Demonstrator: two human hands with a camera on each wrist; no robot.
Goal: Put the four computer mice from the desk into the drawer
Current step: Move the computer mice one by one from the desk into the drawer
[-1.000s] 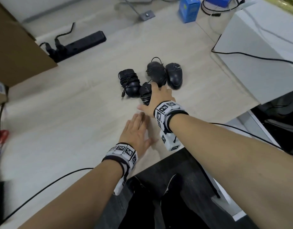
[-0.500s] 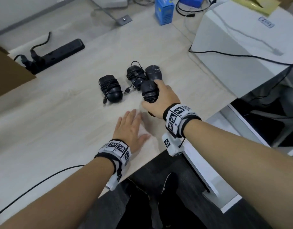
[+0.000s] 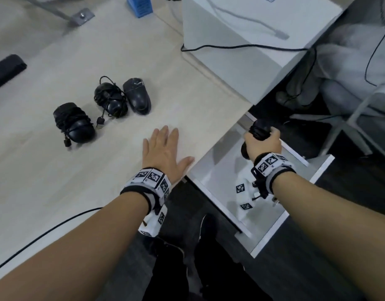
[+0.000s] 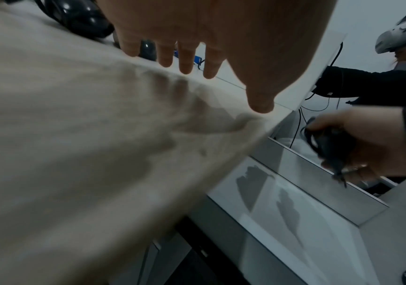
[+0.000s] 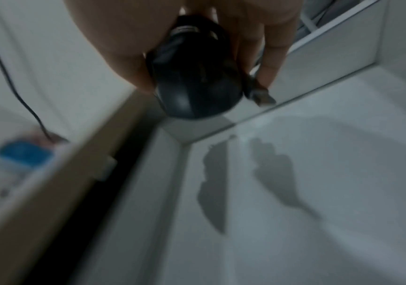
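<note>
Mouse [image 3: 257,135] gripped in right hand [image 3: 264,144], fingers curled round it, held above the open drawer [image 3: 222,166], long axis running 6 to 12, drawer floor directly below. Left hand [image 3: 163,151] spread flat on tabletop [image 3: 57,192], idle. Three mice left at 10 o'clock from left hand: wrapped mouse [image 3: 75,123], tangled mouse [image 3: 110,99], bare mouse [image 3: 137,96]. Left hand nearer those. Drawer floor white, shows nothing inside yet; plenty of room.

Right hand [image 3: 264,145] holds mouse [image 3: 259,129] over drawer [image 3: 219,170].
</note>
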